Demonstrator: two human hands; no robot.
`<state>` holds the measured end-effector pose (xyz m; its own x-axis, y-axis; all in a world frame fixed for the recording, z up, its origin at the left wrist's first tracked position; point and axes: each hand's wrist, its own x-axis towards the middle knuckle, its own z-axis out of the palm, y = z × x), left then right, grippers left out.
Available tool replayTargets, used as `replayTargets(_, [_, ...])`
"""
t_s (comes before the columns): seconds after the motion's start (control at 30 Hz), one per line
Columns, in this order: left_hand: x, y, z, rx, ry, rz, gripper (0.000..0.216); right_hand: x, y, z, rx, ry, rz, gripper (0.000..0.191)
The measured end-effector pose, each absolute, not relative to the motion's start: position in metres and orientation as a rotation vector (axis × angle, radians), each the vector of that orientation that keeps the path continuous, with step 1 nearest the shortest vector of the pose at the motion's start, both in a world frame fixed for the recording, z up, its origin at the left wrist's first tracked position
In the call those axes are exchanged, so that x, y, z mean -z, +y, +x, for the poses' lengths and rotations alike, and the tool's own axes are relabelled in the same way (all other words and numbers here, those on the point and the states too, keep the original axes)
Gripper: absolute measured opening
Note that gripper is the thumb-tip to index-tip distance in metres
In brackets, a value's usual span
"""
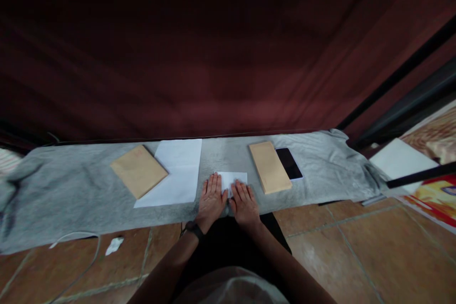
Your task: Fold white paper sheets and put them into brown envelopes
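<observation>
A small white piece of paper (233, 177) lies on the grey cloth right in front of me. My left hand (211, 198) rests flat along its left edge, fingers stretched forward. On the paper's lower right part, my right hand (244, 203) presses with its fingers spread a little. Both thumbs point inward over the near part of the paper, which they partly hide. Left of my hands is a large white sheet (181, 171), with a brown envelope-like packet (138, 171) over its left side. To the right lies a longer brown packet (270, 167).
A dark-screened phone (289, 163) touches the right packet. The grey cloth (78, 185) covers a narrow surface before a dark red curtain (221, 71). A black bar (420, 175) juts in at right. A cable (96, 251) and crumpled white scrap (114, 245) are on the tiled floor.
</observation>
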<state>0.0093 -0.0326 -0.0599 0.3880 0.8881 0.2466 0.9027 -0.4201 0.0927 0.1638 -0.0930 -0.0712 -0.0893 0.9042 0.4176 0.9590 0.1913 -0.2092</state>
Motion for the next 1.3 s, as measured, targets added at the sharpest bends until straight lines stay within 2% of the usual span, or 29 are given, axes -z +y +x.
replayTargets(0.33, [0.061, -0.048, 0.006, 0.497, -1.652, -2.543, 0.064, 0.062, -0.126, 0.193, 0.127, -2.105, -1.808, 0.058])
replayTargets(0.53, [0.051, -0.079, 0.01, 0.395, -1.379, -2.721, 0.062, 0.062, -0.127, 0.193, 0.131, -2.095, -1.819, 0.058])
replayTargets(0.73, [0.051, -0.083, -0.016, 0.375, -1.464, -2.691, 0.069, 0.058, -0.127, 0.196, 0.063, -2.106, -1.798, 0.053])
replayTargets(0.9, [0.053, -0.085, -0.024, 0.363, -1.505, -2.663, 0.073, 0.048, -0.096, 0.201, -0.051, -2.041, -1.787, 0.041])
replayTargets(1.17, [0.051, -0.088, -0.022, 0.381, -1.542, -2.678, 0.074, 0.035, -0.021, 0.192, -0.111, -2.093, -1.917, 0.043])
replayTargets(1.3, [0.048, -0.09, -0.023, 0.464, -1.591, -2.722, 0.075, 0.024, -0.011, 0.195, -0.175, -2.059, -1.934, 0.031])
